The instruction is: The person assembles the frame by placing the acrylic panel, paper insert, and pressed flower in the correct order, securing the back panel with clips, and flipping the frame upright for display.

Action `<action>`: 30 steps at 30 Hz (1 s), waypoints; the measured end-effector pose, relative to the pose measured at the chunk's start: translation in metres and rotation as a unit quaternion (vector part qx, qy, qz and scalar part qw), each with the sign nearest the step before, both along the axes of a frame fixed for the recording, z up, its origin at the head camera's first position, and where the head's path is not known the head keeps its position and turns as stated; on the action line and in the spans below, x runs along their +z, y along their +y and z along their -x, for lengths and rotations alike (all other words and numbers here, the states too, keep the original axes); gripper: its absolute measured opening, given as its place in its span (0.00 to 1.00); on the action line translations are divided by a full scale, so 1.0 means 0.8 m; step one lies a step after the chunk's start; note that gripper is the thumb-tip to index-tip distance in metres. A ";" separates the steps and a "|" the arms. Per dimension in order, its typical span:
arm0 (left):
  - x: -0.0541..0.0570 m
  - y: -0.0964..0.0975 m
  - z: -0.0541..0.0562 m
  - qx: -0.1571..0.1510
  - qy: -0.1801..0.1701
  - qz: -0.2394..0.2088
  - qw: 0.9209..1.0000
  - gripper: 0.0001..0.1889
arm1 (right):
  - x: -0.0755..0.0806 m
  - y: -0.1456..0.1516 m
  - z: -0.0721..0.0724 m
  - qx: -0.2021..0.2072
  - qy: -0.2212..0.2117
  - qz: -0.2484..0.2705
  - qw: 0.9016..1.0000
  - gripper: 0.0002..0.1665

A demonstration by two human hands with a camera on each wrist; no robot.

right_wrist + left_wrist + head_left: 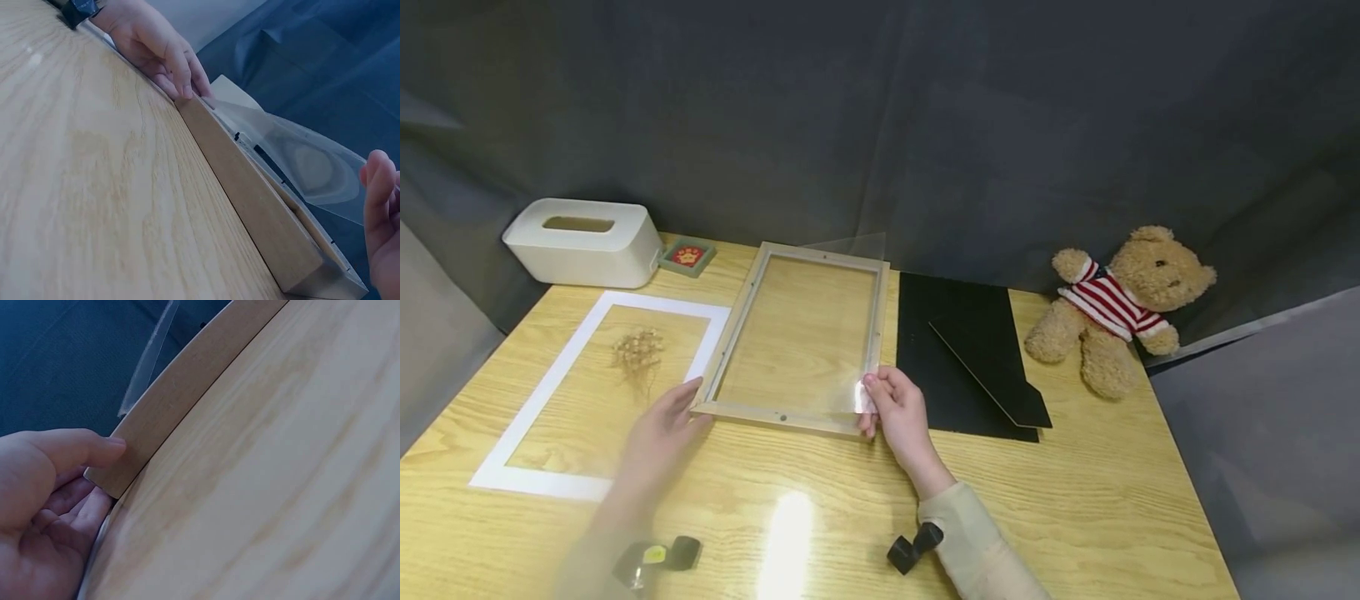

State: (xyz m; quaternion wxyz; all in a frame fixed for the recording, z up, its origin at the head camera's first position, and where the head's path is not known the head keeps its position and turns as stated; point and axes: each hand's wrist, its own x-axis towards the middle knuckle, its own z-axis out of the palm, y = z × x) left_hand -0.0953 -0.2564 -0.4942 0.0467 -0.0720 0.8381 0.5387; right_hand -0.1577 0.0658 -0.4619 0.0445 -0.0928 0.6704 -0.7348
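Observation:
A light wooden picture frame (808,421) lies on the table (850,517) before me. My left hand (658,429) holds its front left corner; in the left wrist view the thumb (100,450) presses the frame's side, with the other fingers behind the corner. With my right hand (901,412) I pinch a clear sheet (281,144) by its near right corner, thumb on top. The sheet overlaps the frame opening in the head view, and its far corner rises past the frame's back edge. In the right wrist view it stands tilted above the frame.
Left of the frame, a white mat (542,400) surrounds a dried flower sprig (638,350). Behind are a white tissue box (587,258) and a small green-rimmed square (687,256). To the right lie a black backing board (925,358) with its stand flap and a teddy bear (1112,300).

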 end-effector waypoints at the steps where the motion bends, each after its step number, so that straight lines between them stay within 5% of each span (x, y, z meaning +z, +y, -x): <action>1: 0.000 0.000 0.000 0.000 0.001 -0.002 1.000 0.36 | 0.000 0.000 0.001 -0.001 0.001 0.001 1.000 0.19; 15: -0.005 0.000 0.001 0.005 0.008 -0.002 1.000 0.36 | -0.004 -0.005 0.019 0.011 -0.024 -0.003 1.000 0.13; 24: 0.001 0.002 0.001 0.004 0.012 -0.012 1.000 0.36 | -0.002 -0.004 0.016 0.008 0.009 -0.013 1.000 0.22; 30: 0.001 0.002 0.002 0.002 0.006 -0.010 1.000 0.36 | -0.002 -0.003 0.015 0.006 0.024 -0.015 1.000 0.17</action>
